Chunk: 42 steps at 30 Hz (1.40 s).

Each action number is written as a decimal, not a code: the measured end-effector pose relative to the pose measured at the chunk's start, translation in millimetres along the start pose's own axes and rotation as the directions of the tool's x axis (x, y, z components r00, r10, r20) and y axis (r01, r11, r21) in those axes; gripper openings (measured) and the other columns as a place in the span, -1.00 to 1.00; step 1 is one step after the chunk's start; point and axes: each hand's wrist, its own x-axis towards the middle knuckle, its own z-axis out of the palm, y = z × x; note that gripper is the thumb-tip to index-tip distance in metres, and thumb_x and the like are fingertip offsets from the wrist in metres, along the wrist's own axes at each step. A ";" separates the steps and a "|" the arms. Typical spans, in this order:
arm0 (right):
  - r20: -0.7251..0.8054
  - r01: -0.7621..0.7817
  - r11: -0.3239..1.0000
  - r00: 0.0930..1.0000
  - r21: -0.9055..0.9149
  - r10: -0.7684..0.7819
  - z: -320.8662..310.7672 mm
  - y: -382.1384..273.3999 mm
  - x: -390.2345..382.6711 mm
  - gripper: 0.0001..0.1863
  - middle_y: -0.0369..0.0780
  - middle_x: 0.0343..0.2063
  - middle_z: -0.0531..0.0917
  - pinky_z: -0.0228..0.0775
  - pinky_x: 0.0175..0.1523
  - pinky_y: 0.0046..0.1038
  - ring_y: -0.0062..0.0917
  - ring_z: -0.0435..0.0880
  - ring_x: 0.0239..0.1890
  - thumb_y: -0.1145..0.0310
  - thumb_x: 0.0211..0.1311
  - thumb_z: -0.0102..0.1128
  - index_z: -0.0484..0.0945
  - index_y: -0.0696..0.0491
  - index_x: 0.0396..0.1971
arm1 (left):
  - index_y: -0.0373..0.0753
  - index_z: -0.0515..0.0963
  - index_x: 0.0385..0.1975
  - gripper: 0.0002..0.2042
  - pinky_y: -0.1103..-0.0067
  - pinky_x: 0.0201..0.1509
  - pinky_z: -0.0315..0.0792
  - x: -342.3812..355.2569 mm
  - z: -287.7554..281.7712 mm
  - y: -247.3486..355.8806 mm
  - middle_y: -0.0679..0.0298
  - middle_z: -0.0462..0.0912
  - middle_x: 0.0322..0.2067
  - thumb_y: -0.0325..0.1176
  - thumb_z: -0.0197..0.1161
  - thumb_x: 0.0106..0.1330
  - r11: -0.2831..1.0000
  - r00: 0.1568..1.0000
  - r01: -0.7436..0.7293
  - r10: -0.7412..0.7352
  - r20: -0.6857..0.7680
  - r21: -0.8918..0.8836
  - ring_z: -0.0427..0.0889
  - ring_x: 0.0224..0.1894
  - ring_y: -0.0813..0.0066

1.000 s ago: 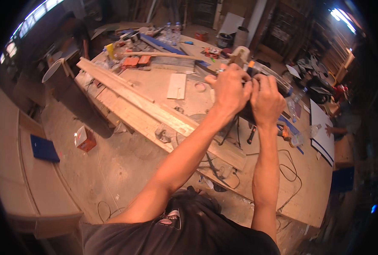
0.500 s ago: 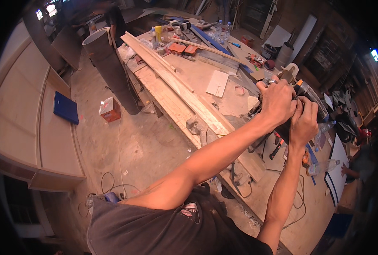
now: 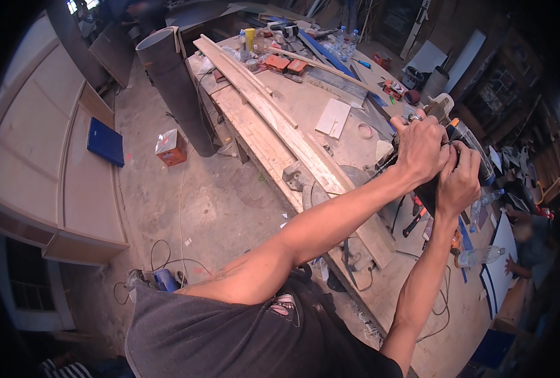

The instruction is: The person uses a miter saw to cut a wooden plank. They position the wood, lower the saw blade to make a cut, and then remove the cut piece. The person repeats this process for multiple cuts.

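Observation:
Both my arms reach over the workbench to a dark power tool (image 3: 467, 135) with orange trim and a see-through part. My left hand (image 3: 420, 148) is closed on its near side, fingers curled and mostly turned away from view. Just beside it, my right hand (image 3: 459, 179) has its fingers bent and pressed together against the tool. Whatever is between those fingertips is hidden. Left of the hands, a long light wooden board (image 3: 305, 148) lies along the bench, crossing a round grey metal plate (image 3: 355, 176).
Clear bottles (image 3: 481, 256), orange boxes (image 3: 277, 63) and a white tile-like piece (image 3: 333, 118) lie on the workbench (image 3: 412, 302). A dark tube (image 3: 178, 94) stands at its far left. Cables (image 3: 182, 227) run over the floor. Another person's hand (image 3: 516, 268) rests on a white panel at right.
The whole view has shifted slightly, so the bench and board appear a little farther right. Both my hands stay at the power tool. More of the other person shows at the right.

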 end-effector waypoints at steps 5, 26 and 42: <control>0.002 0.021 0.999 1.000 -0.028 -0.021 6.8 5.8 -1.2 -0.88 -0.33 -0.20 0.70 0.62 -0.21 -0.29 -0.31 0.82 -0.25 0.29 0.47 0.38 0.77 -0.11 -0.09 | -0.19 0.77 -0.53 -0.88 0.09 0.06 0.14 -1.9 1.8 -3.0 0.19 0.78 -0.31 -0.30 0.51 0.05 0.999 0.997 -0.054 0.053 -0.047 -0.003 0.66 -0.08 0.13; 0.463 -0.461 -0.175 0.641 0.870 0.612 16.6 -14.1 -52.8 -0.70 -0.14 -0.08 0.75 0.72 -0.16 -0.56 -0.60 0.77 -0.22 0.50 0.52 0.29 0.63 0.30 0.14 | -0.39 0.81 -0.18 -0.86 0.31 0.06 0.55 14.1 -24.6 -10.0 0.05 0.78 -0.22 -0.45 0.47 0.37 0.990 0.951 0.019 0.026 0.309 -0.143 0.74 -0.13 0.13; 0.279 -0.552 0.246 0.697 0.797 0.661 28.3 -14.8 -25.4 -0.75 -0.27 -0.40 0.80 0.53 -0.32 -0.58 -0.68 0.70 -0.46 0.31 0.43 0.51 0.80 0.25 -0.19 | -0.40 0.78 -0.15 -0.88 0.42 0.02 0.61 20.6 -15.5 -25.1 0.09 0.81 -0.22 -0.55 0.40 0.38 0.978 0.934 -0.095 0.153 0.323 -0.187 0.79 -0.16 0.30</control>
